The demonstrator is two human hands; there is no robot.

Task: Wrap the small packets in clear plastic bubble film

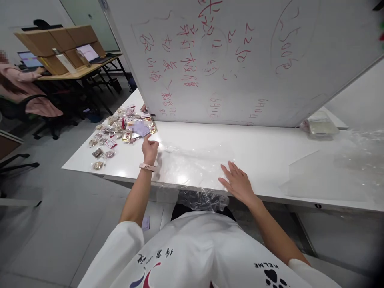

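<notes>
My left hand (pixel 150 150), with a pink band at the wrist, reaches to the near edge of a purple card (pixel 140 128). Its finger and thumb are pinched at the card, and the other fingers are curled. That card lies over a pile of small clear-wrapped packets (pixel 115 127). My right hand (pixel 238 182) rests with fingers spread on a clear plastic sheet or bag (pixel 192 160). The crinkled plastic lies flat on the white table (pixel 258 148) and hangs over the front edge toward my lap.
A whiteboard (pixel 222 60) with red writing stands along the table's back. More clear plastic (pixel 324 176) lies at the right, and a stack of clear packaging (pixel 321 124) sits behind it. A person (pixel 27 86) sits at a desk on the far left. Something skin-coloured, perhaps fingers, shows beside the whiteboard's left edge.
</notes>
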